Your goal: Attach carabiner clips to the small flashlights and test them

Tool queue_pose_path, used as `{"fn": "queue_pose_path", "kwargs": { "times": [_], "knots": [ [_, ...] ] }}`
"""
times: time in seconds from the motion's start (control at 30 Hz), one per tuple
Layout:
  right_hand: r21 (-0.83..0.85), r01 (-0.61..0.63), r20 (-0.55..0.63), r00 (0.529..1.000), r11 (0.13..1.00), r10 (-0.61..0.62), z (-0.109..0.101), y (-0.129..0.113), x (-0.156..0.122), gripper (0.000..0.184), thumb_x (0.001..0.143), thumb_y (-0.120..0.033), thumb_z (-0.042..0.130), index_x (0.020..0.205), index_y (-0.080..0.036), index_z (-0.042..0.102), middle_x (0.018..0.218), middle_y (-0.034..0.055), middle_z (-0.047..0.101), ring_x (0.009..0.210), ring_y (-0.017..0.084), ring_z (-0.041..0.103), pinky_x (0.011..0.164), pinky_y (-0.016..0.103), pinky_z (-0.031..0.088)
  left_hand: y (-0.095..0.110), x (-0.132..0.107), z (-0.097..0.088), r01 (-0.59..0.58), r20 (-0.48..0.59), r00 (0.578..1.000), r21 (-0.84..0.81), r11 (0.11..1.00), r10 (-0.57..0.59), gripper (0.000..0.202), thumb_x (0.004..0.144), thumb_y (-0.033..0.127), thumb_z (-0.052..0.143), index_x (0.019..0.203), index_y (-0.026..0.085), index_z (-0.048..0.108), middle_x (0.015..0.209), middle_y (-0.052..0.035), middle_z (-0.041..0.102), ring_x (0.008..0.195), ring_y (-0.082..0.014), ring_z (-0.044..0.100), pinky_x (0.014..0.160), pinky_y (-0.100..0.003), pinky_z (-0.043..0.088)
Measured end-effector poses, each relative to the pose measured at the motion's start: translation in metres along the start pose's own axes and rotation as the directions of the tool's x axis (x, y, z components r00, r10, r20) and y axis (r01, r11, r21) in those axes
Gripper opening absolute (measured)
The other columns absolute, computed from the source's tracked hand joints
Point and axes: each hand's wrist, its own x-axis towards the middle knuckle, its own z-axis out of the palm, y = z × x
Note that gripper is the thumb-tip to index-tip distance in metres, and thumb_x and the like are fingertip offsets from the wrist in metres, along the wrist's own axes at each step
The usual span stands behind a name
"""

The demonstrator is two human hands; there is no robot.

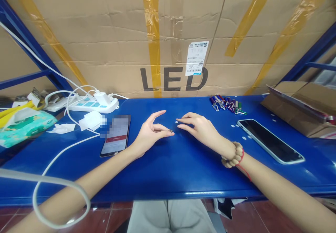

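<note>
My left hand [151, 133] rests on the blue table [168, 170] near its middle, thumb and a finger pinched on a tiny dark part [170, 131]; the index finger is raised. My right hand [201, 128] lies just to its right, fingers stretched out and apart, the index fingertip close to the small part. A bead bracelet with a red cord [233, 156] circles my right wrist. Several small coloured keychain lights [227, 104] lie in a bunch behind my right hand.
A phone with a lit screen [115, 135] lies left of my left hand, a dark phone [270, 141] to the right. A white power strip with chargers [94, 103] and cables sits back left, a tissue pack [23, 126] far left, a cardboard box [301, 107] right.
</note>
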Motion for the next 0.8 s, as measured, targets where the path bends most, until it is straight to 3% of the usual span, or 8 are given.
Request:
{"fn": "queue_pose_path", "kwargs": {
  "times": [0.17, 0.27, 0.33, 0.4, 0.5, 0.57, 0.67, 0.8],
  "knots": [
    [0.428, 0.106, -0.086, 0.993, 0.898, -0.076, -0.001, -0.028, -0.002, 0.014, 0.080, -0.028, 0.065, 0.085, -0.018, 0.074, 0.078, 0.0031, 0.068, 0.068, 0.012, 0.062, 0.061, 0.022, 0.049, -0.002, -0.001, 0.001, 0.004, 0.066, 0.998, -0.013, 1.000, -0.003, 0.080, 0.067, 0.022, 0.073, 0.137, 0.018, 0.034, 0.071, -0.0009, 0.073, 0.081, -0.0183, 0.070, 0.083, -0.031, 0.050],
    [0.474, 0.069, -0.059, 0.997, 0.878, -0.046, 0.001, -0.033, -0.003, 0.012, 0.078, -0.027, 0.067, 0.076, -0.017, 0.073, 0.074, 0.0026, 0.068, 0.065, 0.011, 0.061, 0.057, 0.020, 0.048, -0.003, -0.001, 0.000, -0.021, 0.064, 0.998, 0.060, 0.998, 0.017, 0.075, 0.070, 0.026, 0.071, 0.136, 0.019, 0.036, 0.074, -0.0014, 0.072, 0.081, -0.0184, 0.068, 0.082, -0.032, 0.049],
    [0.453, 0.058, -0.059, 0.998, 0.890, -0.035, 0.002, -0.031, -0.004, 0.011, 0.079, -0.026, 0.066, 0.078, -0.017, 0.072, 0.077, 0.0029, 0.068, 0.065, 0.011, 0.061, 0.057, 0.020, 0.048, -0.004, 0.000, -0.002, -0.096, 0.060, 0.995, 0.228, 0.969, 0.084, 0.067, 0.074, 0.032, 0.067, 0.135, 0.022, 0.039, 0.083, -0.0028, 0.071, 0.083, -0.0183, 0.066, 0.083, -0.033, 0.047],
    [0.415, 0.049, -0.089, 0.996, 0.909, -0.013, 0.002, -0.027, -0.002, 0.012, 0.080, -0.025, 0.063, 0.080, -0.016, 0.071, 0.080, 0.0033, 0.069, 0.067, 0.011, 0.062, 0.060, 0.021, 0.050, -0.007, 0.002, -0.007, -0.219, 0.089, 0.975, 0.514, 0.830, 0.202, 0.058, 0.075, 0.038, 0.066, 0.129, 0.025, 0.047, 0.094, -0.0042, 0.069, 0.090, -0.0201, 0.061, 0.087, -0.037, 0.044],
    [0.376, -0.010, -0.149, 0.986, 0.926, 0.072, 0.001, -0.020, 0.001, 0.014, 0.081, -0.026, 0.062, 0.081, -0.015, 0.070, 0.081, 0.0045, 0.071, 0.069, 0.013, 0.064, 0.063, 0.023, 0.051, -0.013, 0.008, -0.019, -0.296, 0.168, 0.941, 0.828, 0.476, 0.292, 0.046, 0.071, 0.044, 0.069, 0.112, 0.024, 0.063, 0.104, -0.0077, 0.063, 0.099, -0.0262, 0.052, 0.088, -0.042, 0.040],
    [0.373, -0.047, -0.170, 0.978, 0.927, 0.118, 0.000, -0.016, 0.002, 0.015, 0.081, -0.028, 0.062, 0.081, -0.015, 0.070, 0.081, 0.0053, 0.071, 0.069, 0.014, 0.065, 0.064, 0.025, 0.052, -0.017, 0.012, -0.026, -0.279, 0.180, 0.947, 0.870, 0.407, 0.265, 0.035, 0.074, 0.042, 0.066, 0.101, 0.020, 0.067, 0.100, -0.0088, 0.062, 0.096, -0.0263, 0.052, 0.086, -0.042, 0.041],
    [0.367, -0.023, -0.193, 0.976, 0.930, 0.100, 0.000, -0.014, 0.002, 0.016, 0.082, -0.029, 0.062, 0.080, -0.015, 0.070, 0.081, 0.0054, 0.071, 0.069, 0.015, 0.066, 0.063, 0.026, 0.053, -0.018, 0.014, -0.029, -0.268, 0.170, 0.958, 0.815, 0.514, 0.231, 0.018, 0.080, 0.034, 0.060, 0.086, 0.019, 0.068, 0.088, -0.0061, 0.065, 0.089, -0.0224, 0.056, 0.083, -0.037, 0.044],
    [0.299, 0.114, -0.254, 0.966, 0.947, -0.036, 0.001, -0.019, -0.002, 0.014, 0.083, -0.028, 0.061, 0.080, -0.017, 0.070, 0.082, 0.0045, 0.071, 0.072, 0.014, 0.065, 0.064, 0.025, 0.052, -0.011, 0.009, -0.018, -0.192, 0.090, 0.981, 0.587, 0.787, 0.172, 0.016, 0.082, 0.032, 0.055, 0.090, 0.020, 0.060, 0.089, -0.0035, 0.068, 0.078, -0.0171, 0.063, 0.070, -0.029, 0.050]
  ]
}}
